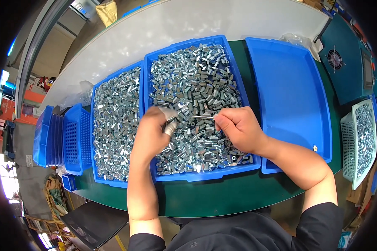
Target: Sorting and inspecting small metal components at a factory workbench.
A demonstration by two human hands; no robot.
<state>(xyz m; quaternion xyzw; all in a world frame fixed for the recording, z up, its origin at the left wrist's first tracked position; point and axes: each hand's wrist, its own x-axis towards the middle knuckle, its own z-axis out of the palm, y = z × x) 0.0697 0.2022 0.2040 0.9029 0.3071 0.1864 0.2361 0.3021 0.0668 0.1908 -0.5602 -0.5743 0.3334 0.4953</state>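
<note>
Over the middle blue tray [205, 177], my right hand [241, 127] is closed in a pinch around a thin metal rod [203, 117]. The rod points left, toward my other hand, and its far end lies close above the parts. My left hand [151, 134] hovers over the left part of the same tray, with white coverings on its thumb and a finger. Its fingertips are smeared by motion, so whether they hold anything does not show. Beneath both hands lies a heap of silvery hex coupling nuts [192, 79], many showing a hole through the end.
On the left, another blue tray [109, 180] holds similar metal parts [117, 108]. A shallow blue tray [289, 92] with one small piece stands at right. Stacked blue baskets [73, 138] stand far left; a pale basket of parts [347, 146] and a teal machine [343, 62] are far right.
</note>
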